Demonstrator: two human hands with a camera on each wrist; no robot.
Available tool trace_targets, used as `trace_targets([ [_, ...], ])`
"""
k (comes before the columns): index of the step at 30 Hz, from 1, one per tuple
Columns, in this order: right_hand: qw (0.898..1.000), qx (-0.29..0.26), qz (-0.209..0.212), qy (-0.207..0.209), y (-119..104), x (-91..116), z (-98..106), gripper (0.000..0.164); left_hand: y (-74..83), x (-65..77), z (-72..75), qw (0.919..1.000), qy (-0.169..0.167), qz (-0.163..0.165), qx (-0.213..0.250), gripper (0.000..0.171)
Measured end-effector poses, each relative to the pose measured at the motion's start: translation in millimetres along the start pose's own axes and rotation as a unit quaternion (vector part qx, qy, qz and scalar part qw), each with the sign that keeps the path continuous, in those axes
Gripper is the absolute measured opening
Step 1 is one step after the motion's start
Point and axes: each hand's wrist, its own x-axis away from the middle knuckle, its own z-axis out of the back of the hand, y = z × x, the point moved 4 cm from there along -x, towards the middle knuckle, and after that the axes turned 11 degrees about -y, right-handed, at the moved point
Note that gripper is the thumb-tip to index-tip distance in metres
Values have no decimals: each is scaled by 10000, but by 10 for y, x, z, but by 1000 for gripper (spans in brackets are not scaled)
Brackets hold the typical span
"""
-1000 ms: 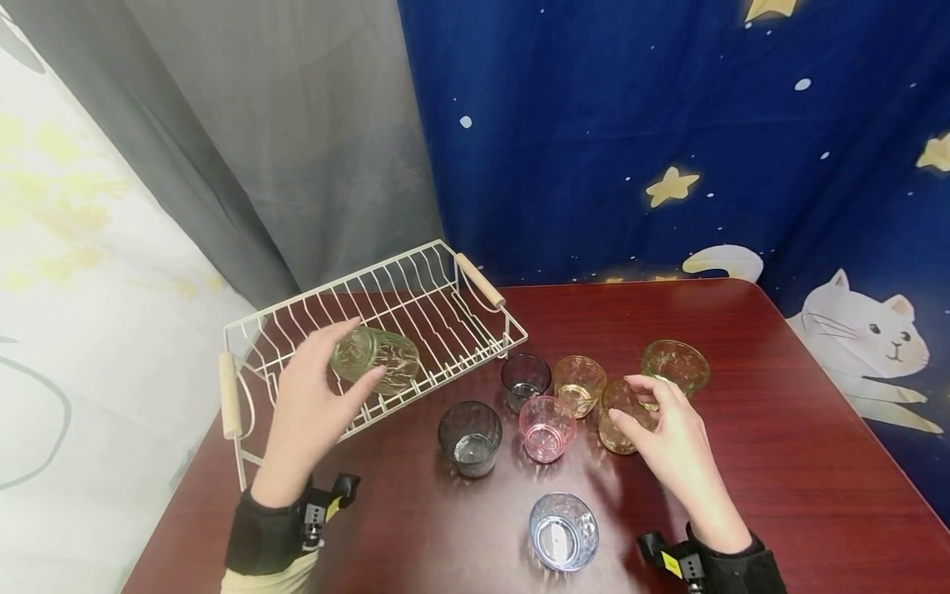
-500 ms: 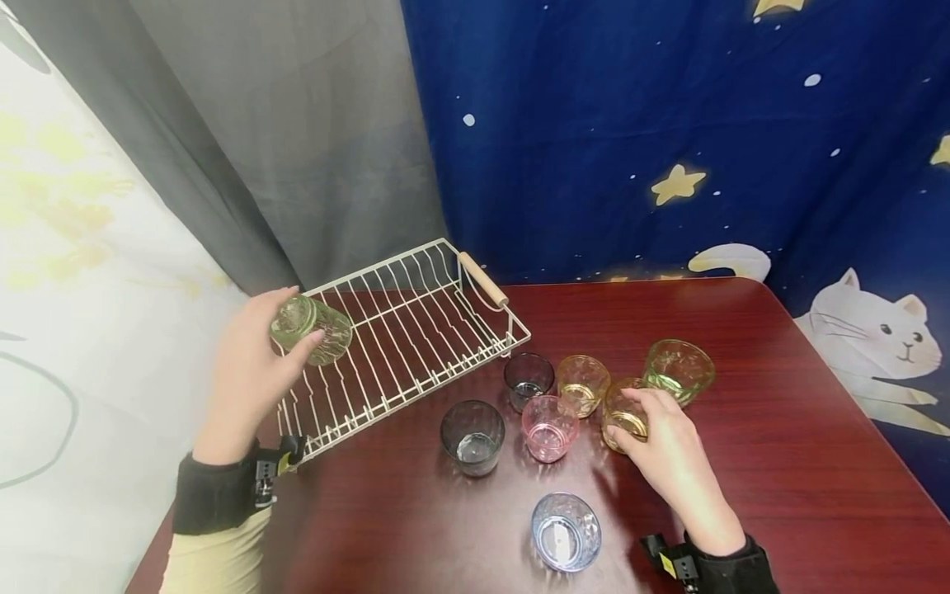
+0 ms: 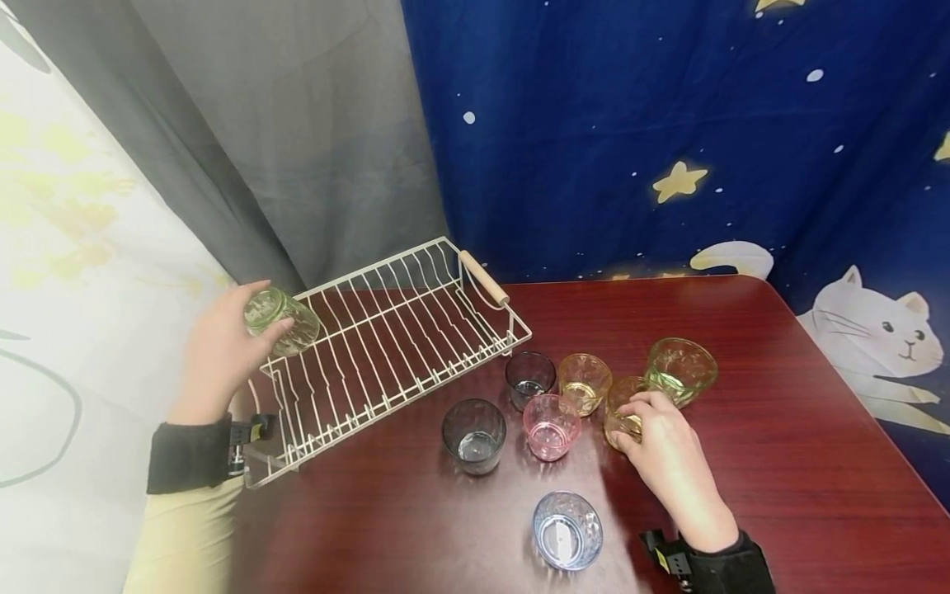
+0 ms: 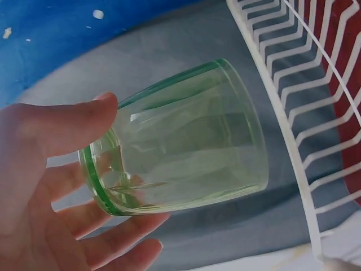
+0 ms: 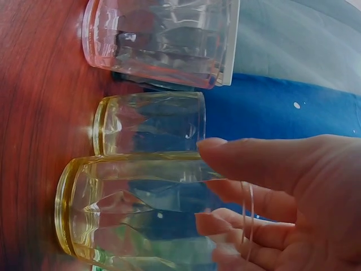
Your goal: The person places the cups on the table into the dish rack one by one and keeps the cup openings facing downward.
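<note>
My left hand (image 3: 223,342) grips a clear green drinking glass (image 4: 186,141) by its base end. The glass is tipped on its side, its mouth pointing right, above the left end of the white wire dish rack (image 4: 276,104). On the table, my right hand (image 3: 671,462) holds a yellow glass (image 5: 135,214) near its rim, thumb on one side and fingers on the other. That glass stands upright, close to a second yellow glass (image 3: 585,386) and to another green glass (image 3: 681,371).
A pink glass (image 3: 552,429), a small dark glass (image 3: 529,384), a larger grey glass (image 3: 475,437) and a blue glass (image 3: 567,532) stand upright on the red-brown table (image 3: 779,412). The rack's right end has a wooden handle (image 3: 484,279). Curtains hang behind the table.
My left hand has carried the green glass leftward and slightly up, from over the rack's middle to its left end. My right hand has stayed at the yellow glass, its fingers closing in at the rim.
</note>
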Motion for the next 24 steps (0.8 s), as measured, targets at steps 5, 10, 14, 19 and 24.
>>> trace_targets([
  [5,9995,225,127,153,-14,12,2,21,-187,-107,-25,9976,-467,374,-351,66],
  [10,9991,361,187,153,-20,23,-7,19,-381,-217,-107,9928,-927,527,-548,72],
  [14,9986,395,252,252,-34,34,-1,19,-526,-282,-186,9858,-1450,619,-576,75],
  [19,9984,439,254,246,-41,37,-4,18,-671,-309,-268,9834,-1613,669,-486,59],
  [24,9981,452,298,307,-47,40,-10,17,-758,-348,-339,9809,-1802,632,-380,54],
])
